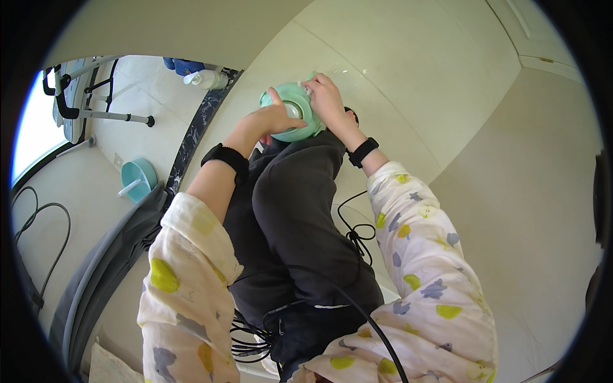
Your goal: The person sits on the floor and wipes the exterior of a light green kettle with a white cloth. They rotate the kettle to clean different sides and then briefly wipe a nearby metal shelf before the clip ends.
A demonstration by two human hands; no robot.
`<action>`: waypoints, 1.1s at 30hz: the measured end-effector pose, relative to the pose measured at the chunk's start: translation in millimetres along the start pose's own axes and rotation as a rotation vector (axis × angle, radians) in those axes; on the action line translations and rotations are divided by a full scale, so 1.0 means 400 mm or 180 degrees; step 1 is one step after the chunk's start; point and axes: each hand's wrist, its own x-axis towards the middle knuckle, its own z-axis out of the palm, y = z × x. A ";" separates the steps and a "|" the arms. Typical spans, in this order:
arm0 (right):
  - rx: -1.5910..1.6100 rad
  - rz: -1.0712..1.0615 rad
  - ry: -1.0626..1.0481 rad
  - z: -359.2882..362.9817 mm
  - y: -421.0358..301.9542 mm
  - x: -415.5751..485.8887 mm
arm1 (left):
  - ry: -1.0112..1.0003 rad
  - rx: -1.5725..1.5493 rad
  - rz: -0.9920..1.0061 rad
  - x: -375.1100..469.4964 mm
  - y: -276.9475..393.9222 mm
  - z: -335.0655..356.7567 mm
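A round mint-green plastic container point(292, 135) lies just beyond my knees, its pale, shiny round centre facing up. My left hand point(275, 117) grips it from the near left, thumb and fingers spread around that centre. At its right side, the bent fingers of my right hand point(325, 98) grip the rim. A small white bit shows by those fingertips, too small to make out. The container's underside is hidden. Below my hands are my dark trousers point(301, 206), and each wrist wears a black strap.
A dark marble strip point(198, 124) crosses the floor at left. Past it are a white pump bottle point(208, 80), a teal basin point(146, 177) with a white handle, and a metal-legged frame point(115, 116). A grey curtain point(112, 268) hangs nearby. Black cables point(357, 234) trail beside my legs.
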 end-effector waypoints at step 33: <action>0.0300 0.0310 0.0178 -0.021 0.012 -0.026 | 0.0068 -0.0020 0.0038 0.000 -0.002 0.000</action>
